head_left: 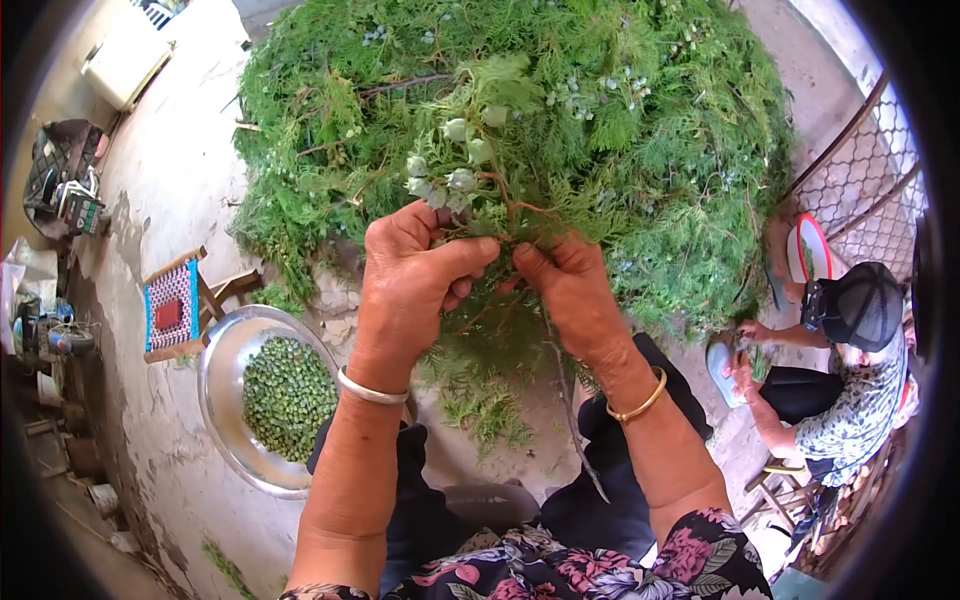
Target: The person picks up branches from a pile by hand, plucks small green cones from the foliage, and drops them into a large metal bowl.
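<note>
A leafy green branch (505,195) with pale green cones (461,180) is held up before me in both hands. My left hand (425,262), a silvery bangle on its wrist, pinches the foliage just below the cones. Close on its right, my right hand (570,285) has thumb and fingers closed on the branch's stem; a gold-coloured bangle circles that wrist. A thin bare brown twig (573,410) hangs down beneath the right hand. At the lower left stands a metal basin (222,430) holding many small green cones (290,400).
A large heap of cut branches (640,140) fills the ground ahead. A small stool (172,308) stands left, beside the basin. At right, a seated person in a dark cap (868,305) handles greenery near a red-rimmed bowl (812,240) and a wire fence (875,180).
</note>
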Action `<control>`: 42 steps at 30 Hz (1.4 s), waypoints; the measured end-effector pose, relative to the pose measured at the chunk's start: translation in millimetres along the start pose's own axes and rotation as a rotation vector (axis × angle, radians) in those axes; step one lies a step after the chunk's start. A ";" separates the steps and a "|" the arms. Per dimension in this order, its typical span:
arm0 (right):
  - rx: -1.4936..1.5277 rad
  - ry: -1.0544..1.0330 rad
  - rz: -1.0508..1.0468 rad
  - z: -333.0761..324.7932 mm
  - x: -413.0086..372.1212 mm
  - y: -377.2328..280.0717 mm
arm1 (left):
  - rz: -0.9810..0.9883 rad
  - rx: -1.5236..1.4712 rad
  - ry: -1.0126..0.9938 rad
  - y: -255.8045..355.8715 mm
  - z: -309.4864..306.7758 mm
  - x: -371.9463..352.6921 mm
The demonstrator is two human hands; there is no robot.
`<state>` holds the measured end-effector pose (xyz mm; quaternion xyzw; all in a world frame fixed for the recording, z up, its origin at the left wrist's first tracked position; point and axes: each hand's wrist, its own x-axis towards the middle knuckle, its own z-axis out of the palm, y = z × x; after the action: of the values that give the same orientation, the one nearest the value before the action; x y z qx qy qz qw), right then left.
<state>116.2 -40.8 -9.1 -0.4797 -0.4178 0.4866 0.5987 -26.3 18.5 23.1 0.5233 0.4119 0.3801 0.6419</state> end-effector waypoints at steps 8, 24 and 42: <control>-0.102 0.013 0.025 3.3 1.3 1.9 | -0.079 -0.194 0.011 -2.9 0.1 -0.5; 0.105 0.016 0.050 1.5 3.3 21.9 | -0.089 -0.506 -0.075 -14.2 -2.6 0.4; 0.055 0.276 -0.161 2.4 5.8 10.4 | -0.024 -0.191 0.060 -2.4 -13.6 -2.5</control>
<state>113.0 -34.0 -18.6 -0.4905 -0.3550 0.3777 0.7005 -39.8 20.7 19.5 0.4431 0.3990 0.4256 0.6807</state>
